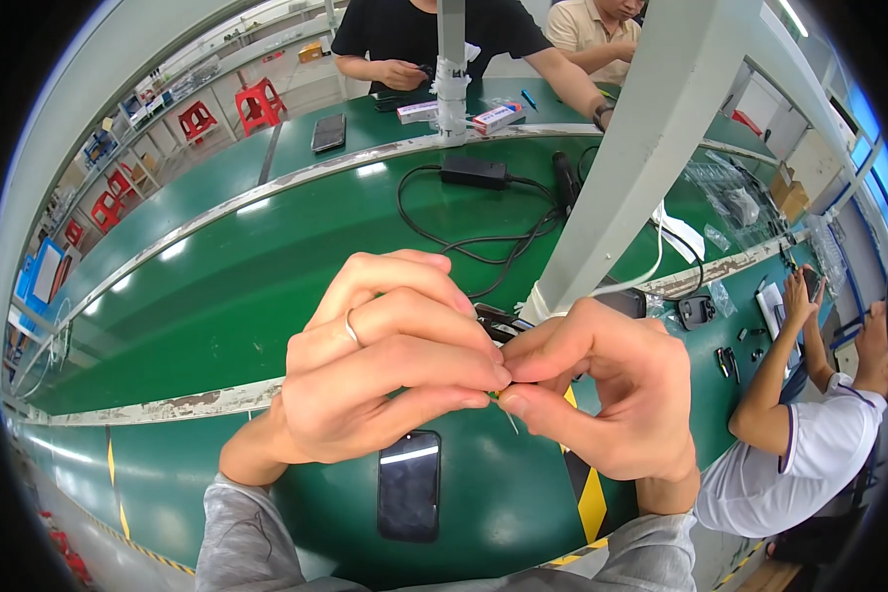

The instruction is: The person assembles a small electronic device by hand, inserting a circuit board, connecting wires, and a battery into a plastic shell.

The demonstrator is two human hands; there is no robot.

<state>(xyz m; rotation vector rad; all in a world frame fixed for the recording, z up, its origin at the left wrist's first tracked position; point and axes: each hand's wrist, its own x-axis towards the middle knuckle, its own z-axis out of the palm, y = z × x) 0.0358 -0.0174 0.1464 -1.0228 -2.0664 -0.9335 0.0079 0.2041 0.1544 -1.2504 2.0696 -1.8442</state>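
Note:
My left hand (pixel 380 360), with a ring on one finger, is closed in a pinch in the middle of the view. Facing it, my right hand (pixel 617 385) pinches at the same spot, thumb and forefinger meeting the left fingertips. Between them is a tiny part (pixel 496 395) with bits of green and yellow; the fingers cover most of it, so I cannot make out its kind. A thin pale strand (pixel 512 422) sticks out below the fingertips. On the green bench (pixel 503 503) beneath lies a dark smartphone (pixel 408 488), screen up.
A grey metal post (pixel 641 158) rises just beyond my right hand. Behind my hands lies a black power adapter (pixel 474 174) with looped cable. Another phone (pixel 329 132) and small boxes (pixel 498 117) lie farther back. Co-workers sit across and at the right, where a person (pixel 804 454) handles a small device.

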